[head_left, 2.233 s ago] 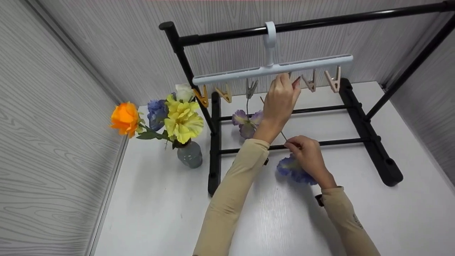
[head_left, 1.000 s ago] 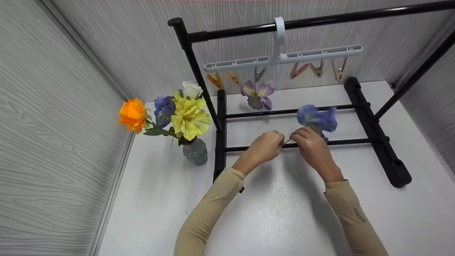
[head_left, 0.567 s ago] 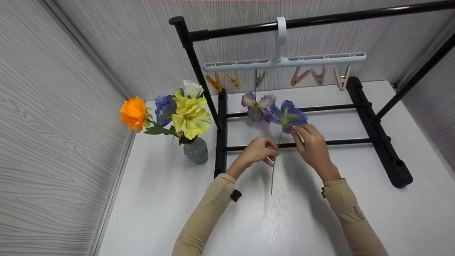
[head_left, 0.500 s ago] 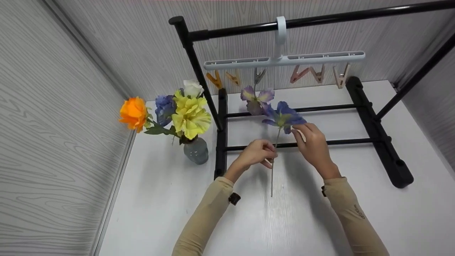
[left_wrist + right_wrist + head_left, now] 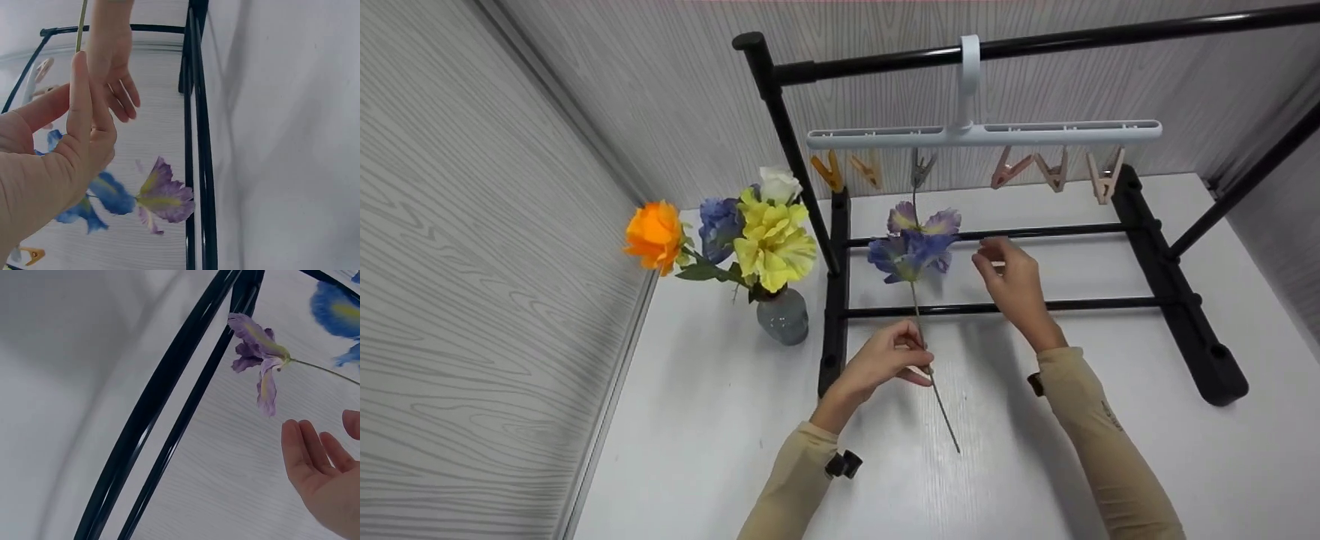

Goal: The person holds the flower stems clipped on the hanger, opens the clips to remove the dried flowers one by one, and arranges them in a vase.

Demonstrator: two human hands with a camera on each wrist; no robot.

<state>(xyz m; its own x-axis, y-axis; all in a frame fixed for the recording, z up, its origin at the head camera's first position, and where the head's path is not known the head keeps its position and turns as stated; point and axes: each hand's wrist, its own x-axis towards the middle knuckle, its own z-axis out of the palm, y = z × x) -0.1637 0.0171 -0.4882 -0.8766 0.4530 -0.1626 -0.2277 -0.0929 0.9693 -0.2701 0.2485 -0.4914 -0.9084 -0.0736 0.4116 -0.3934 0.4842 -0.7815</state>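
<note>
My left hand (image 5: 889, 358) pinches the thin stem of a blue artificial iris (image 5: 913, 253), its bloom up and the stem's end slanting down to the right. In the head view that bloom overlaps a purple iris (image 5: 943, 223), which hangs head down by its stem from a grey clothespin (image 5: 921, 168). My right hand (image 5: 1014, 281) is apart from both flowers, right of the blue bloom, fingers relaxed and holding nothing. The right wrist view shows its fingers (image 5: 309, 449) below the purple petals. Above, a pale blue clip hanger (image 5: 1035, 133) hooks over the black rack's top bar.
Other clothespins hang from the hanger, an orange one (image 5: 828, 172) at left and a pink one (image 5: 1009, 168) right of centre. A grey vase (image 5: 784, 317) with orange, blue, yellow and white flowers stands left of the black rack (image 5: 1185, 315). Walls enclose the table.
My left hand left the clothespins, took the blue iris's stem and turned the bloom upward, then moved it left and nearer me. The right hand has let go of it.
</note>
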